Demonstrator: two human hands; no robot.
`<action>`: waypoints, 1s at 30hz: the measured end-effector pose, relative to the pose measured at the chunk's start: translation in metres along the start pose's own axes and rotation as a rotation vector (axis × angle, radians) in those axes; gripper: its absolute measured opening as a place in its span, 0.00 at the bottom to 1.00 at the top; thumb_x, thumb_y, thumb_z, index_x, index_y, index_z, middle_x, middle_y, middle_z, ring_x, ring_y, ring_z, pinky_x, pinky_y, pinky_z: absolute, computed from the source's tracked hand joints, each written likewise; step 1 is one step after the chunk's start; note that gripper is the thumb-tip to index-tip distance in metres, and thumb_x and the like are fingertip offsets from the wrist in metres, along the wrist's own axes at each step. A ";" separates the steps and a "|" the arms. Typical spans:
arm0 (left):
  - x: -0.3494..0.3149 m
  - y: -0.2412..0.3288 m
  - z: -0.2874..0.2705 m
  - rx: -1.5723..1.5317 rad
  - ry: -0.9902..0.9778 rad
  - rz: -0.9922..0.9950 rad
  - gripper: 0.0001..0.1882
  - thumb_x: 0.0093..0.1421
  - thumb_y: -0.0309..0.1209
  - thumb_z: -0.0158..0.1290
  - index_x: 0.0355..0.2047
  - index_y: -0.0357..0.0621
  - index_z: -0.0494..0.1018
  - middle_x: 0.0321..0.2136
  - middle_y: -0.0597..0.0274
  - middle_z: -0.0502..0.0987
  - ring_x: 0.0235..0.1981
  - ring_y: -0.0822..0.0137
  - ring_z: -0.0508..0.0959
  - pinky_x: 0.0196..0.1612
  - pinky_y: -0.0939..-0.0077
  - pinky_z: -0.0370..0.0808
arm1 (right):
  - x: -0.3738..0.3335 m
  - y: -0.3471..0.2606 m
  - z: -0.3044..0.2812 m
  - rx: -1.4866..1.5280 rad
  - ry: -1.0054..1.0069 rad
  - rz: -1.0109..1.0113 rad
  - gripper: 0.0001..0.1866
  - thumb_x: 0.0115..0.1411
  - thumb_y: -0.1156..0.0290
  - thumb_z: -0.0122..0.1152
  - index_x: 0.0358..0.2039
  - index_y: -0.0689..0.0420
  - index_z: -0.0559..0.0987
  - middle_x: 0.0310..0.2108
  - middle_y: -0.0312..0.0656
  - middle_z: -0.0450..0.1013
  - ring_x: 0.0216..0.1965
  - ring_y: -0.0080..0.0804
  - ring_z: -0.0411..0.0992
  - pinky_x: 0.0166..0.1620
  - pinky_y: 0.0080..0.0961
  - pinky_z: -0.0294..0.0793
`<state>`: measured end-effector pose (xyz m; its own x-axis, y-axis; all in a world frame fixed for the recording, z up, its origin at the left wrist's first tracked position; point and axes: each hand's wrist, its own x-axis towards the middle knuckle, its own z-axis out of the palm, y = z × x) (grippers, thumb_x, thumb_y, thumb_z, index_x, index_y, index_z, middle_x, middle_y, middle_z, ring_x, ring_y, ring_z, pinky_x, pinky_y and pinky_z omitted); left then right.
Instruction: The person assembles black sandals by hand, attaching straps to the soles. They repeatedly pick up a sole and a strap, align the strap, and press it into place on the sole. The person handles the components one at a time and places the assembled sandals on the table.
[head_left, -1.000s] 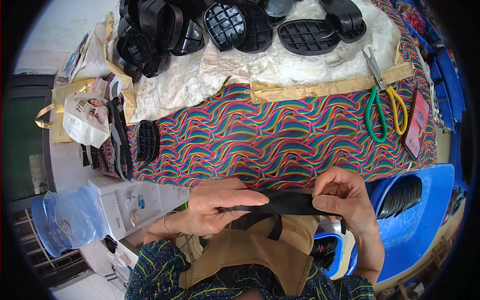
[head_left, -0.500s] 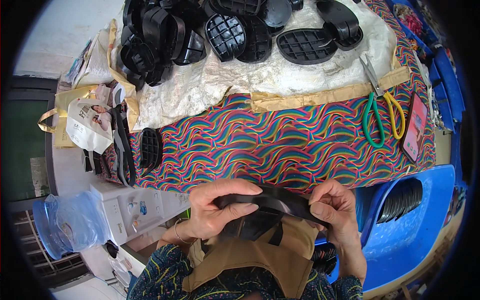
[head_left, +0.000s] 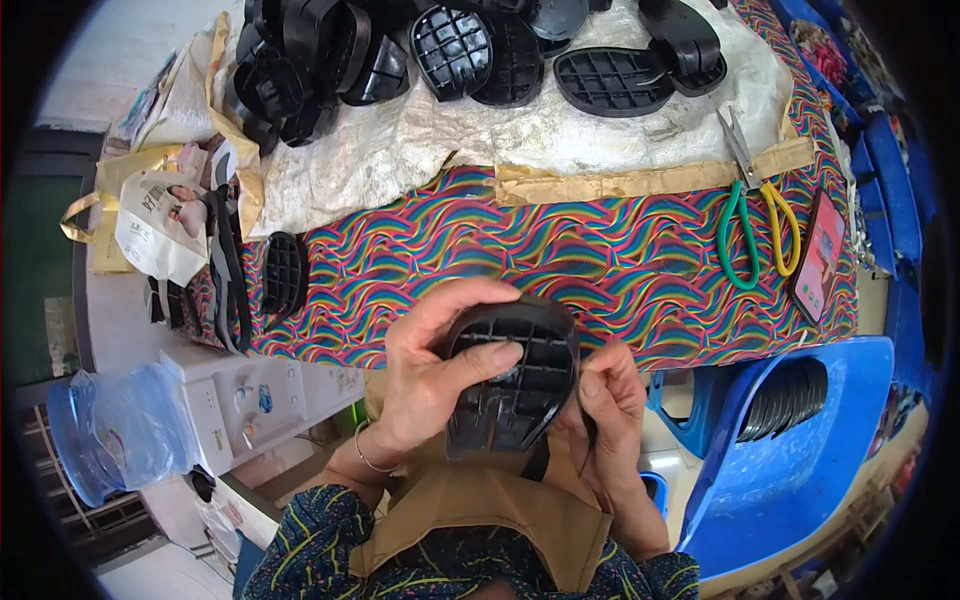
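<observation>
In a blue tub (head_left: 815,480), curved black pieces (head_left: 785,405); sole (head_left: 520,385) in left hand (head_left: 425,372), strip (head_left: 587,428) in right hand (head_left: 613,405).

Black sole (head_left: 522,378), gridded side facing camera; dark strip (head_left: 588,428) beside it.

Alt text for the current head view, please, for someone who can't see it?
A person's left hand grips a black, grid-patterned shoe sole while the right hand pinches a thin black strip beside it. Beyond, on a brightly patterned table, are more black soles, scissors and a phone.
</observation>
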<state>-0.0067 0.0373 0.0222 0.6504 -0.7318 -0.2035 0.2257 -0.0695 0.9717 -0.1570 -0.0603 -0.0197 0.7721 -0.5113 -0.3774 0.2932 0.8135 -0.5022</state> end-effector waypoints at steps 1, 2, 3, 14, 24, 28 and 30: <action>0.003 0.000 0.002 -0.020 0.011 -0.008 0.21 0.55 0.19 0.60 0.50 0.36 0.72 0.44 0.57 0.77 0.46 0.69 0.77 0.50 0.75 0.74 | 0.003 0.001 0.000 0.024 -0.008 0.007 0.08 0.64 0.73 0.59 0.38 0.56 0.68 0.24 0.34 0.68 0.20 0.16 0.62 0.24 0.16 0.59; 0.006 0.000 0.003 -0.030 0.010 -0.003 0.21 0.56 0.20 0.60 0.50 0.36 0.72 0.44 0.58 0.77 0.45 0.70 0.77 0.50 0.75 0.74 | 0.007 0.003 -0.002 0.048 -0.015 0.014 0.08 0.64 0.72 0.60 0.38 0.56 0.68 0.24 0.34 0.68 0.20 0.16 0.61 0.23 0.16 0.58; 0.008 0.000 0.004 -0.016 0.012 0.024 0.21 0.56 0.20 0.60 0.50 0.37 0.72 0.44 0.58 0.77 0.45 0.70 0.77 0.50 0.75 0.73 | 0.009 0.004 -0.003 0.072 -0.022 0.022 0.09 0.64 0.72 0.60 0.38 0.56 0.68 0.24 0.34 0.68 0.19 0.16 0.61 0.23 0.15 0.58; 0.019 0.012 0.026 0.002 -0.036 0.167 0.18 0.60 0.20 0.54 0.52 0.37 0.72 0.46 0.58 0.77 0.47 0.69 0.77 0.50 0.75 0.73 | 0.027 0.006 0.000 -0.149 0.099 -0.163 0.10 0.69 0.67 0.53 0.45 0.60 0.72 0.26 0.32 0.73 0.16 0.10 0.60 0.20 0.08 0.60; 0.029 0.006 0.021 0.207 -0.029 0.324 0.21 0.59 0.16 0.49 0.54 0.39 0.70 0.48 0.56 0.77 0.49 0.67 0.78 0.49 0.75 0.74 | 0.016 -0.016 -0.016 -1.055 0.044 -0.331 0.20 0.67 0.70 0.53 0.56 0.67 0.72 0.48 0.41 0.75 0.46 0.24 0.70 0.51 0.20 0.68; 0.030 0.006 0.017 0.204 -0.028 0.320 0.21 0.59 0.15 0.49 0.54 0.39 0.69 0.46 0.57 0.78 0.47 0.69 0.79 0.48 0.76 0.75 | 0.019 -0.026 -0.013 -1.095 0.011 -0.297 0.17 0.66 0.74 0.52 0.54 0.64 0.74 0.38 0.39 0.76 0.37 0.20 0.69 0.41 0.17 0.69; 0.031 0.008 0.016 0.182 -0.043 0.294 0.21 0.59 0.15 0.49 0.54 0.39 0.70 0.44 0.58 0.79 0.46 0.70 0.79 0.47 0.76 0.75 | 0.024 -0.026 -0.010 -1.220 -0.027 -0.380 0.16 0.64 0.78 0.53 0.53 0.64 0.75 0.37 0.39 0.76 0.35 0.20 0.70 0.38 0.17 0.70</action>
<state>0.0039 0.0031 0.0257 0.6368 -0.7658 0.0900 -0.1022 0.0319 0.9943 -0.1514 -0.0966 -0.0236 0.7693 -0.6374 -0.0445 -0.1968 -0.1701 -0.9656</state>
